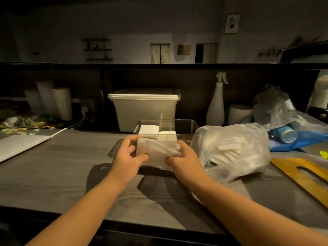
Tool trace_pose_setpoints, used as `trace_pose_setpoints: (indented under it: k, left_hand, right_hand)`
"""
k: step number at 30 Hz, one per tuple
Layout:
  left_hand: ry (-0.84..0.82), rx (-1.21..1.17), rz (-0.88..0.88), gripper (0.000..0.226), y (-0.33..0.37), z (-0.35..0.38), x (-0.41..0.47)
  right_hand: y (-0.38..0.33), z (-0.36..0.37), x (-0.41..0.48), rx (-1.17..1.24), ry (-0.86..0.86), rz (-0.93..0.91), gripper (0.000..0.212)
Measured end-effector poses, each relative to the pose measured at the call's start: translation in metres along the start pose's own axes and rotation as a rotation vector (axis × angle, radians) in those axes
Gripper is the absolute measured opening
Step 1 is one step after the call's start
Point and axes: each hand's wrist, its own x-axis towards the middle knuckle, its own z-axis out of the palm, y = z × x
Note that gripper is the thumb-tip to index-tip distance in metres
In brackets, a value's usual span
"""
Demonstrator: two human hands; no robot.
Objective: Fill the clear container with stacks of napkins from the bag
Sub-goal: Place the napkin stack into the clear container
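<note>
The left hand (128, 153) and right hand (184, 157) are curled round opposite ends of a stack of napkins (157, 151), which is pinched between thumbs and fingers. The stack is held over the near end of the clear container (194, 123), where white napkins (148, 129) are already laid. The bag (234, 148) is slumped just right of the container, and a white lidded tub (144, 110) is set behind it.
</note>
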Motion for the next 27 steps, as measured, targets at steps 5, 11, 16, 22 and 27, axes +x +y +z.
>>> trace_pose_setpoints:
  k: [5, 11, 16, 22, 27]
  left_hand:
    - [-0.091, -0.009, -0.011, 0.068, -0.005, 0.009, -0.006]
    - [-0.069, -0.033, 0.038, 0.084, -0.01, 0.009, -0.003]
    - [-0.112, 0.103, 0.099, 0.089, -0.012, 0.007, 0.0]
    - [-0.17, -0.041, 0.005, 0.091, -0.006, 0.006, 0.004]
    - [-0.181, -0.038, -0.013, 0.091, -0.002, 0.006, -0.002]
  right_hand:
    - [0.001, 0.013, -0.003, 0.016, -0.081, 0.074, 0.056]
    - [0.004, 0.007, -0.001, 0.135, -0.136, 0.027, 0.071]
    - [0.008, 0.008, 0.004, 0.094, -0.091, 0.01, 0.073]
    - [0.01, 0.007, 0.005, 0.017, -0.089, 0.037, 0.064]
    - [0.01, 0.008, 0.001, -0.011, -0.141, -0.022, 0.072]
